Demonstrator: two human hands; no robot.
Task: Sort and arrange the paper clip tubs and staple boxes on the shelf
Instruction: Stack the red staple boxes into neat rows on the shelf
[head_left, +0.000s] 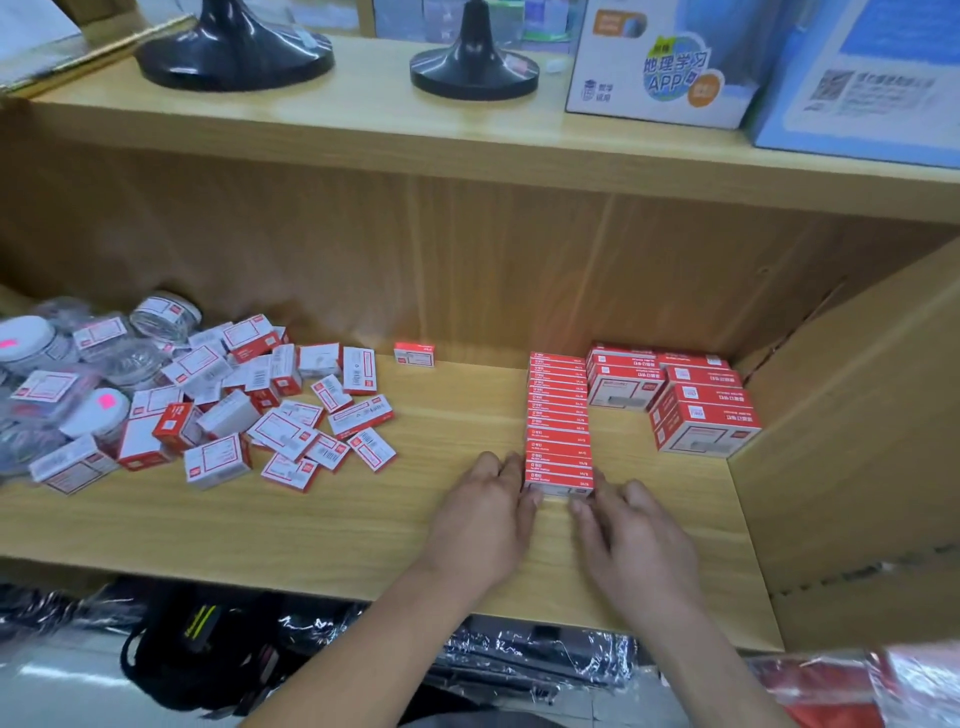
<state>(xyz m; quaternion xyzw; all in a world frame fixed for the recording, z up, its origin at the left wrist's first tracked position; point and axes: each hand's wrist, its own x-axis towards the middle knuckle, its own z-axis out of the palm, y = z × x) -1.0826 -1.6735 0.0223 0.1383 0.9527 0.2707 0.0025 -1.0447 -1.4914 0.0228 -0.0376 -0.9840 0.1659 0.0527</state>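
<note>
Shelf: we look down on a wooden shelf board (441, 415) with a wooden back wall and a side panel (857, 415) on the right.
Row: we see a row of staple boxes (558, 410), small and red, standing packed face to face in one line from the back wall toward the front edge.
Front box: the front box (560, 480) closes the near end of that row, between our two hands.
Left hand: our left hand (485, 512) lies palm down on the board, fingers fairly straight and close together, their tips against the left side of the front box.
Right hand: our right hand (636, 540) lies palm down too, fingers loosely extended, tips at the box's front right corner; it grips nothing.
Cartons: bigger red cartons (701, 421) stand stacked just right of the row, in the corner.
Loose pile: a heap of staple boxes (270, 415) lies jumbled on the left part of the board, well apart from the row.
Single box: one lone box (414, 355) stands at the back wall, between heap and row.
Tubs: the paper clip tubs (165, 314), clear with labels, lie tumbled at the far left, touching the heap.
Upper shelf: two black stand bases (234, 47) and a printed carton (665, 67).
Below: black bags in plastic wrap (208, 644).
</note>
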